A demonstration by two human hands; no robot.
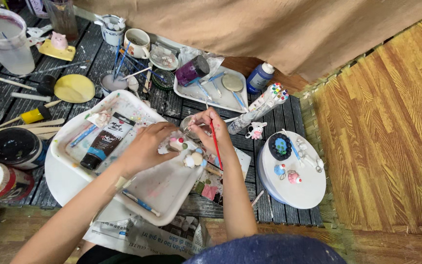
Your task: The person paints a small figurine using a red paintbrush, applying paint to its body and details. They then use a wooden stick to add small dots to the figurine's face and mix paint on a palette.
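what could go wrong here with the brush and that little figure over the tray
The left hand pinches the small figure above the white tray; it might slip and smear in the paint stains. The red brush in the right hand hangs over other small figures and could mark them.

A red-handled brush [215, 146] crosses a white tray [167, 193] speckled with pastel paint, near a black paint tube [107, 140], a yellow disc [74, 88], a blue bottle [259, 77], a black-and-white cow figure [256, 130] and a purple glitter jar [192, 70].
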